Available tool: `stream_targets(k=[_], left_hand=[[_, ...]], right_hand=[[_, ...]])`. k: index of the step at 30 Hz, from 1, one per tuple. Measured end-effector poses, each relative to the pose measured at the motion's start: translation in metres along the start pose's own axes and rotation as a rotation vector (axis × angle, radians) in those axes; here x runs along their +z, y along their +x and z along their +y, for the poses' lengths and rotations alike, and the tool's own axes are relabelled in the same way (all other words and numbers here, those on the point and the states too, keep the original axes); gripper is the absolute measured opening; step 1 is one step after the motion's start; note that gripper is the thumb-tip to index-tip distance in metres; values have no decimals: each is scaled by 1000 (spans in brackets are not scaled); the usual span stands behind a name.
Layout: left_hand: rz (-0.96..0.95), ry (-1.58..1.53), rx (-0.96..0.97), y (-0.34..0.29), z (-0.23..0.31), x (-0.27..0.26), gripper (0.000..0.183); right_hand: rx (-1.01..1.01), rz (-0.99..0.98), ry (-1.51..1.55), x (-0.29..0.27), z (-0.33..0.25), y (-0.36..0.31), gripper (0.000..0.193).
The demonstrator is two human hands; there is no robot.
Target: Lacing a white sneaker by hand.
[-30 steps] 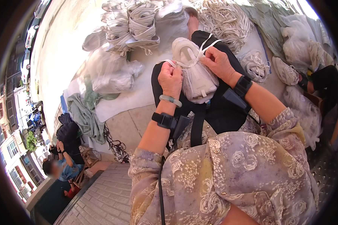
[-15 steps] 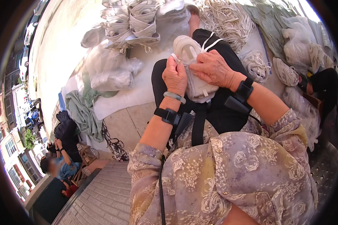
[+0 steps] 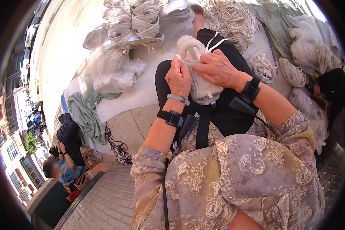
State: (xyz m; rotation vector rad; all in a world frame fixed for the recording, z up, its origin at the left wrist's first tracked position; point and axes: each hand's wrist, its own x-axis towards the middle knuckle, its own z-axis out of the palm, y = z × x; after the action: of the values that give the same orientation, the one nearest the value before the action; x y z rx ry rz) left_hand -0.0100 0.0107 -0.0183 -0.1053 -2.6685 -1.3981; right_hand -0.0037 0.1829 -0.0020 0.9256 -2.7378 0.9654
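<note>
A white shoe point(image 3: 203, 86) rests on my lap, across my black trousers. My left hand point(image 3: 178, 78) is closed at the shoe's left side, pinching a white shoelace point(image 3: 179, 58) between thumb and forefinger. On the other side my right hand point(image 3: 217, 69) lies over the lacing area, its fingers bent together at the eyelets; a lace seems to be pinched there, though the fingertips hide it partly. Another loose end of lace loops up beyond the right hand, over my knee.
Stacked white shoes point(image 3: 145, 27) stand at the far left beside a clear plastic bag point(image 3: 111, 69). A heap of white laces point(image 3: 234, 23) lies at the far right, near a laced shoe point(image 3: 262, 67). Green cloth point(image 3: 86, 117) lies left. Another person point(image 3: 67, 165) sits at lower left.
My hands stay at the shoe with almost the same hold. The right fingers have shifted very slightly at the eyelets.
</note>
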Motion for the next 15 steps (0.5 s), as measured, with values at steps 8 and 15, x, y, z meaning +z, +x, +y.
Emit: stream_targets(k=[8,15], left_hand=[[-66,209,229,7,-2,1,13],[-131,43,-12,18,-4,-2,15]], right_hand=[[132,-3,63,6,2,1,23],[210,-20,166,9,2,-1,29]])
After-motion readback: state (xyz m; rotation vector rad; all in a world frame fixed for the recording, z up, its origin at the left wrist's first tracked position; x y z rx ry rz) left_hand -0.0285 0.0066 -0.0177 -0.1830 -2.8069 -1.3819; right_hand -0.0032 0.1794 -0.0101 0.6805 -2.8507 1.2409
